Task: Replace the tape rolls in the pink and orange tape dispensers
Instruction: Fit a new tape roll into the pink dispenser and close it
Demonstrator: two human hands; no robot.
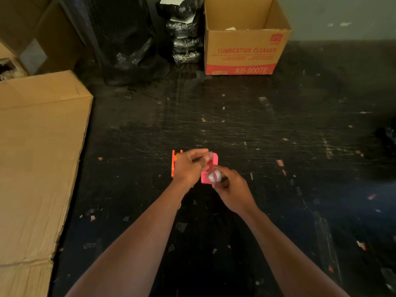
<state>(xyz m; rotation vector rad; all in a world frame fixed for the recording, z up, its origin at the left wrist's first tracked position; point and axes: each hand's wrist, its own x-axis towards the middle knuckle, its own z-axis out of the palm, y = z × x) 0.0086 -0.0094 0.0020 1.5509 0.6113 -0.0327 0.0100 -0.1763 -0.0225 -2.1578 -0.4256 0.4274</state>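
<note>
The pink tape dispenser (206, 180) lies on the dark floor under both of my hands. My left hand (188, 165) is closed over its upper end, fingers pinched near the pink top corner. A small whitish tape roll (215, 176) sits at the dispenser's lower part, gripped by my right hand (232, 189). The orange tape dispenser (174, 162) stands just left of my left hand, mostly hidden behind it. Motion blur hides whether the roll sits in the dispenser or just above it.
A long flat cardboard box (40, 159) runs along the left. An open "Lubrication Cleaner" carton (244, 48) stands at the back, beside black wrapped bundles (184, 35). Small scraps of tape and paper (279, 162) litter the scratched black floor.
</note>
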